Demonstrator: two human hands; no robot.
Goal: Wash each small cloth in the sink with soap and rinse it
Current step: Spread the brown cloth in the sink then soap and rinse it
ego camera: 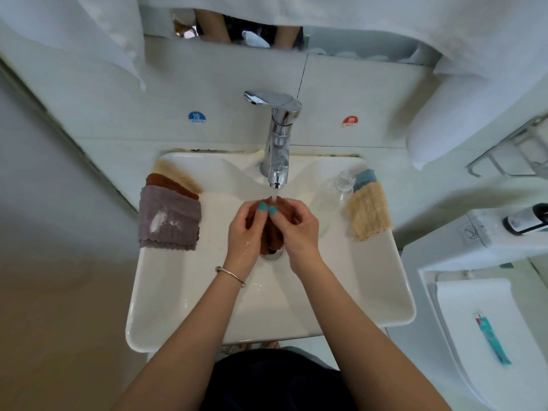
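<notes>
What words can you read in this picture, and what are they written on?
"COLD": on the round blue sticker on the wall tile left of the tap, under a white sign I cannot read surely.
"HOT": on the round red sticker on the tile to the right, under another such sign.
The dark bottle has a label, too blurred to read.
The teal tube: print too small to read.

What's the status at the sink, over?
Both hands, left hand and right hand, gripping brown cloth under running faucet. Nothing in the way.
</notes>
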